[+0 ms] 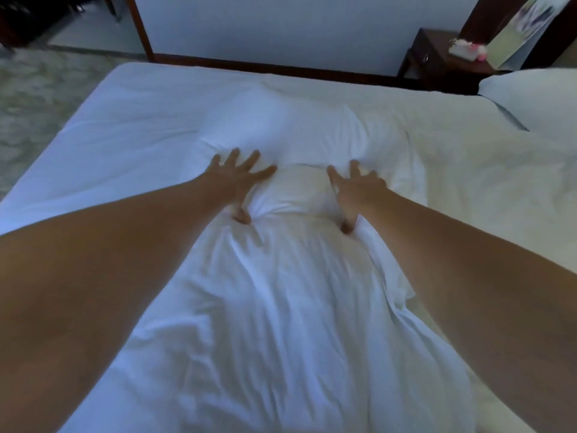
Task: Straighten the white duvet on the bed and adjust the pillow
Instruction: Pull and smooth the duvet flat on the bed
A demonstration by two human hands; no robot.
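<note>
- The pillow point(281, 132) lies near the head of the bed point(103, 120), roughly centred across its width, with its far edge close to the headboard point(281, 32).
- Both arms reach forward to the pillow's near edge. The left hand point(237, 179) has its fingers point(249, 160) spread wide on top of the pillow and its thumb dug in below, so it pinches a fold of the white fabric.
- The right hand point(356, 189) mirrors it: fingers splayed on top, thumb pressed into the cloth underneath, gripping the same near edge.
- Between the two hands the fabric bulges up in a rounded hump. I judge this to be the pillow-adjusting step, under way and not finished.
- The white duvet point(265, 323) runs from the hands down toward the camera in a rumpled ridge along the middle of the bed, full of creases and folds. Its right border is turned up and uneven.
- Straightening looks largely left to do: the duvet does not cover the left part of the mattress, where the smooth sheet shows.
- To the right lies more pale bedding point(484, 189), and a second pillow point(537, 95) sits at the far right edge.
- A dark wooden nightstand point(437, 64) stands beyond it, carrying a small object with pink on it, too blurred to name.
- Patterned carpet point(34, 92) covers the floor at left, and the room is dim.
</note>
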